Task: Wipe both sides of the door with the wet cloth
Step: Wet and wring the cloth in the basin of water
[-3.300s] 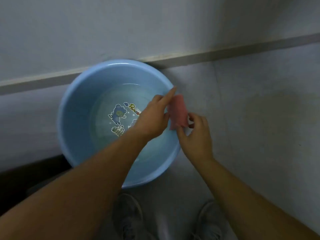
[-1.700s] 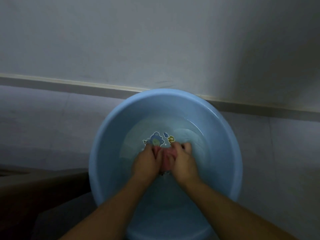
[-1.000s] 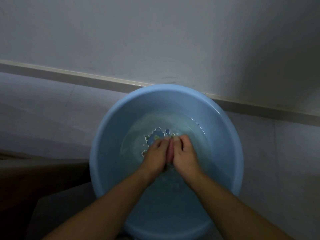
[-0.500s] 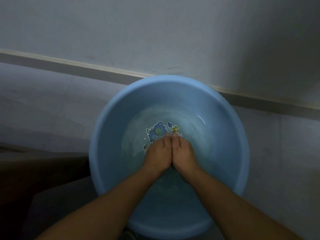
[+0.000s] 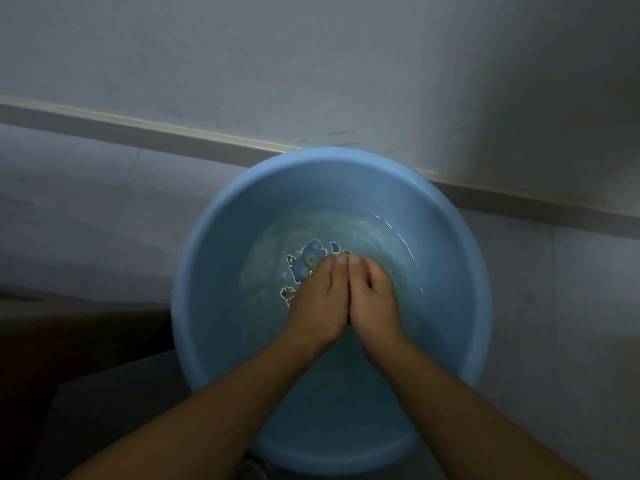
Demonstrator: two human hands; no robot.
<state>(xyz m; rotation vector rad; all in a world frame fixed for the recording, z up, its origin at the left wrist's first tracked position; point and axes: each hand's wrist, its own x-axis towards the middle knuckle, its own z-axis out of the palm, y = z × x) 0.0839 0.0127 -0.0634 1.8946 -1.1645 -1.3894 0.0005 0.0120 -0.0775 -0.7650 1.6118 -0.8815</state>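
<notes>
Our left hand [image 5: 322, 299] and right hand [image 5: 374, 299] are pressed side by side, thumbs on top and fingers pointing toward twelve o'clock, low in the water [image 5: 374, 233]. The fingers bend inward toward each other. We cannot tell whether they grip anything, because the gap between the palms is hidden. The cloth does not show at all. We judge that it is squeezed between the palms, but nothing confirms this.

At eleven o'clock from the fingertips, a cartoon sticker [image 5: 310, 263] lies on the bottom under the shallow water. Around it rises the blue basin [image 5: 194, 258], which stands on the pale floor [image 5: 86, 209]. The basin's twelve o'clock rim sits close to the skirting board [image 5: 173, 133], and the wall [image 5: 311, 64] is above that. At eight o'clock from the basin lies a dark surface [image 5: 69, 334] that is too dim to name.

The door is nowhere in view, so we judge the task to be at its very start. We are wetting the cloth, or perhaps rinsing it. Left to do:

- lift the cloth out
- wring it so it does not drip
- carry it to the door
- wipe one face of the door, then the other
</notes>
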